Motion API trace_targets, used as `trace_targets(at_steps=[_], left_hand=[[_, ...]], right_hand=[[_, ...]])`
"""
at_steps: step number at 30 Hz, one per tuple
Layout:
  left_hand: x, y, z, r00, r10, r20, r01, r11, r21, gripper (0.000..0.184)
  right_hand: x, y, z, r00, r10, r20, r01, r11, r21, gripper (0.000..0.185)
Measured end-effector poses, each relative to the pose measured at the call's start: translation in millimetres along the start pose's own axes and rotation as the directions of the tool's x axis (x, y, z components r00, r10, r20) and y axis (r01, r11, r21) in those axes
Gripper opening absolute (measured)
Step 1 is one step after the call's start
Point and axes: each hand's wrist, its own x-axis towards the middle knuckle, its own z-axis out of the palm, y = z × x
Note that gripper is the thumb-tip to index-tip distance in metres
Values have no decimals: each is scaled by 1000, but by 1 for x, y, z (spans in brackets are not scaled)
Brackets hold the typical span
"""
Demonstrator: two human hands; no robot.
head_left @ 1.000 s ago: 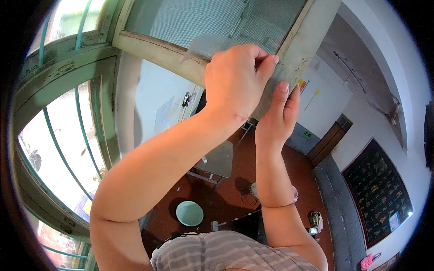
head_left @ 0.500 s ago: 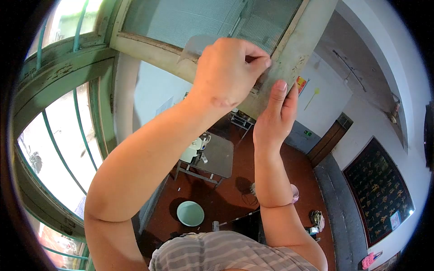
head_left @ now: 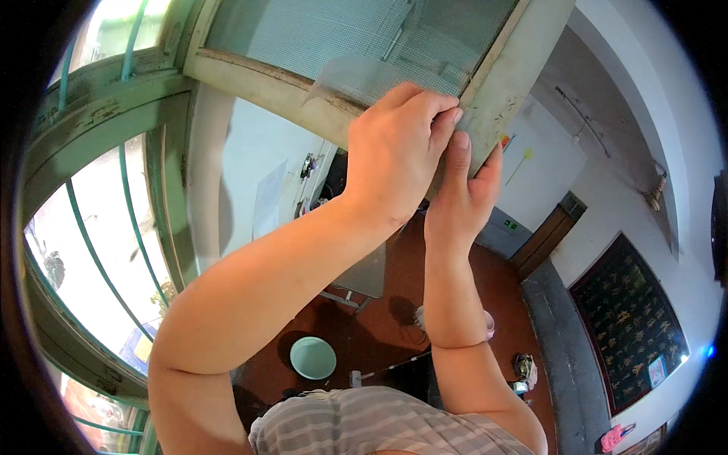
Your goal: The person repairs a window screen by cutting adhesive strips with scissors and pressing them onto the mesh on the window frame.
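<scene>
The window sash [head_left: 265,89], with worn cream paint and a mesh-like pane [head_left: 318,38], stands open above me. My left hand [head_left: 390,148] is closed at the sash's lower right corner, thumb and forefinger pinched together. A translucent sheet [head_left: 345,80] with a curled edge runs from behind these fingers along the lower rail; its exact hold in the pinch is partly hidden. Just right of it, my right hand [head_left: 461,189] grips the sash's edge, thumb on the near face and fingers around the far side. My thumbs are close together.
To the left is a green window frame [head_left: 171,205] with bars. Below, on the red floor [head_left: 364,334], stand a pale green basin [head_left: 312,358] and a grey table [head_left: 368,274], partly hidden by my arm. A dark board with writing [head_left: 629,318] is at right.
My left hand has moved slightly down and right, bringing its fingertips close to my right thumb. More of the translucent sheet shows above it. My right hand stays on the sash edge.
</scene>
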Motion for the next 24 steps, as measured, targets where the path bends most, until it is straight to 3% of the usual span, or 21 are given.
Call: trace_targets(at_steps=[5,9,24], left_hand=[[-1,-4,5,999,32,-30,-32,999,14,12],[3,-5,-1,999,25,38,-24,1000,-21,13],[15,-13,-23,946,83,314,-81,997,-18,28]], right_hand=[[2,2,2,1000,11,0,-11,999,45,35],[1,-2,-1,1000,5,3,-5,999,-37,35],[2,3,-1,998,-66,19,66,998,11,36]])
